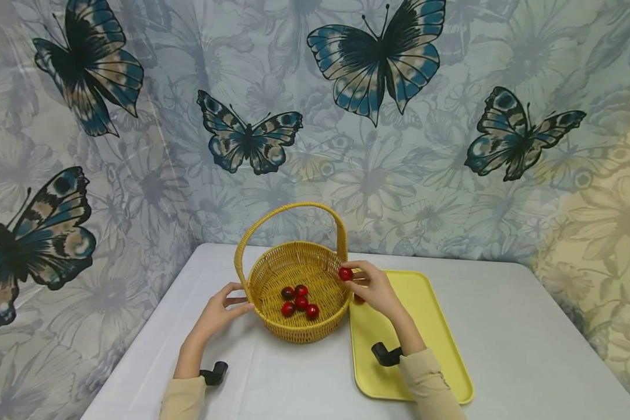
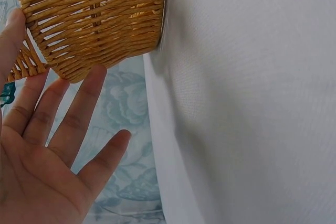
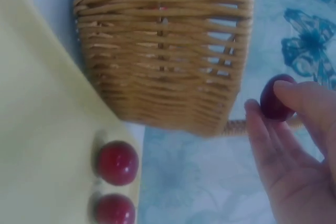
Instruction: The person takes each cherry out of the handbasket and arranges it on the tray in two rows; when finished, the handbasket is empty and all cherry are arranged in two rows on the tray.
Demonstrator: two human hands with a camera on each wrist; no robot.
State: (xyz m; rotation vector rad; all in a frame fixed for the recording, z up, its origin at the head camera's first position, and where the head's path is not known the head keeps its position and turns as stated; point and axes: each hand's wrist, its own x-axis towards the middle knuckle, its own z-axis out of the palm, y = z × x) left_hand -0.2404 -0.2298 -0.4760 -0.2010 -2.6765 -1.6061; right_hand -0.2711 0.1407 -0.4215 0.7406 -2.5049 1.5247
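Note:
A yellow wicker basket (image 1: 300,333) with a tall handle holds several dark red fruits (image 1: 301,303) on its floor. At its left side my left hand (image 1: 215,315) touches the rim, the fingers spread; in the left wrist view the hand (image 2: 52,156) has its thumb and fingertips against the weave (image 2: 100,24). My right hand (image 1: 375,289) pinches one red fruit (image 1: 345,273) beside the basket's right rim. The right wrist view shows that fruit (image 3: 276,98) between thumb and fingers of the hand (image 3: 299,166), outside the basket wall (image 3: 163,77).
A yellow tray (image 1: 370,382) lies right of the basket, under the right forearm. Two red fruits (image 3: 117,162) rest near its edge in the right wrist view. White cloth (image 1: 509,338) covers the table; butterfly-patterned fabric (image 1: 373,192) hangs behind.

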